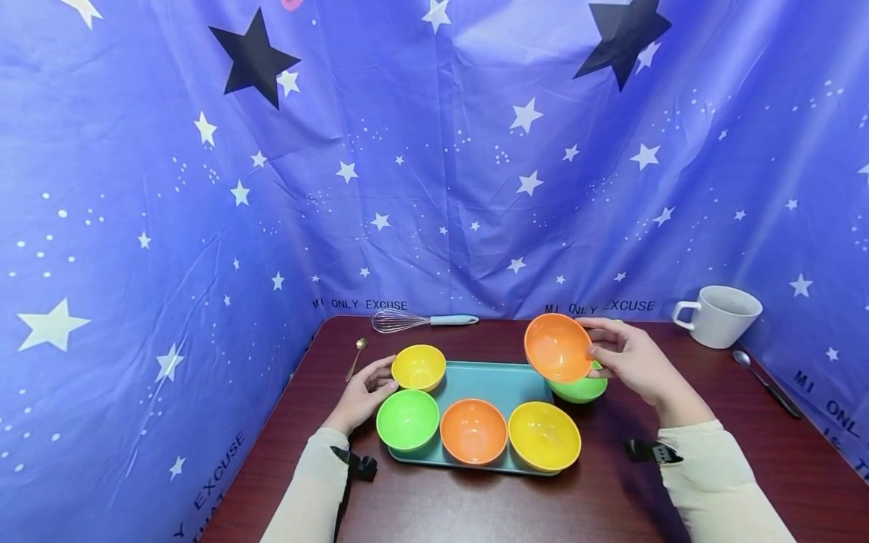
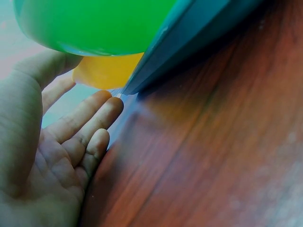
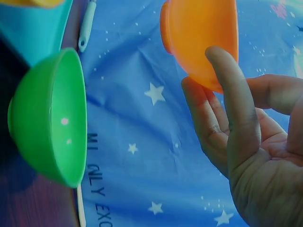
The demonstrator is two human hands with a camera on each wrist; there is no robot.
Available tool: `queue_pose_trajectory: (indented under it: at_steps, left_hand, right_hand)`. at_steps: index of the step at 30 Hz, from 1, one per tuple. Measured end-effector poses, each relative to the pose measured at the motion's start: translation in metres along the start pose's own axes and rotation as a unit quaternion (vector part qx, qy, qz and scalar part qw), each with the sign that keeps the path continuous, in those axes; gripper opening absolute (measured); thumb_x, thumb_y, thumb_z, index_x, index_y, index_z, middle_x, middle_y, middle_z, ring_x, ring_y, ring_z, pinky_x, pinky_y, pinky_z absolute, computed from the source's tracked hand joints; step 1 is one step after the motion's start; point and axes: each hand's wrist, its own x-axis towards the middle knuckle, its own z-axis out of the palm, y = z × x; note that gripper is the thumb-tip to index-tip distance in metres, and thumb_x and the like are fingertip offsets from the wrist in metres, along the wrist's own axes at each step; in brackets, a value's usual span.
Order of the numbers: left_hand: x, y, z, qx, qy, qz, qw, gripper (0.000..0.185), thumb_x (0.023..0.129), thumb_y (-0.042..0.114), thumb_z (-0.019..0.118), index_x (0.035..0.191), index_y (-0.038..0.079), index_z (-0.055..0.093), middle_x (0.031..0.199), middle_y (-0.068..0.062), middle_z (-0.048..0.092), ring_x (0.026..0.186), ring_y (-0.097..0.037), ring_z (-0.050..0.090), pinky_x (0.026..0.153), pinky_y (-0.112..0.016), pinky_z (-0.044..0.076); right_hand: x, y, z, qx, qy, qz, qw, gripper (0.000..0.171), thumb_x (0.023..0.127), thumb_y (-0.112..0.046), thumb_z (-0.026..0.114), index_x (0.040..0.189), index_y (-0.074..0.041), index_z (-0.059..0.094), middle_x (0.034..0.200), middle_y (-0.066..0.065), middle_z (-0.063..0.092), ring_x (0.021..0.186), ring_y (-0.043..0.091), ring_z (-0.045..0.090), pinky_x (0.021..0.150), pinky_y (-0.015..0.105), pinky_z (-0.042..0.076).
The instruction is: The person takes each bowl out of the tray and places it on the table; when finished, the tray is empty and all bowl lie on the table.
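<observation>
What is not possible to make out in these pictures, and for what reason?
Head: part of the far green bowl, behind the raised orange bowl.
Left wrist: the rim of the near green bowl, cut off by the top edge; the upper part of the yellow bowl, behind that green bowl.
Right wrist: the wires of the whisk, beyond the top edge; what the pale strip is, cut off by the lower edge.

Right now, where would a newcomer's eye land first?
Probably on the raised orange bowl, held by the right hand above the table. Then the row along the near edge of the teal tray: green bowl, second orange bowl, yellow bowl, left to right. Behind everything, the star-printed blue backdrop.
</observation>
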Motion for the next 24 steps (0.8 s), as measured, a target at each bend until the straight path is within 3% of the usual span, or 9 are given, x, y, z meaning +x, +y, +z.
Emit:
queue_pose_trajectory:
  at_steps: [8,24]
  left_hand:
    - [0.002,-0.002,0.002,-0.007,-0.005,0.007,0.9999,0.056,0.100,0.017,0.073,0.153,0.013,0.054,0.129,-0.017,0.068,0.113,-0.032,0.066,0.095,-0.030,0.052]
    - [0.000,-0.001,0.001,-0.008,0.000,0.020,0.9998,0.056,0.100,0.014,0.074,0.152,0.009,0.054,0.127,-0.017,0.070,0.108,-0.028,0.067,0.094,-0.031,0.052]
  right_hand:
    - [-0.009,0.013,-0.016,0.035,0.003,-0.029,0.999,0.050,0.102,0.005,0.063,0.150,0.007,0.048,0.115,0.008,0.067,0.093,0.018,0.074,0.072,0.044,0.062]
    - [-0.017,0.021,-0.050,0.094,0.019,-0.069,0.993,0.048,0.099,0.013,0.061,0.146,0.001,0.056,0.112,0.003,0.073,0.091,0.016,0.075,0.068,0.037,0.062]
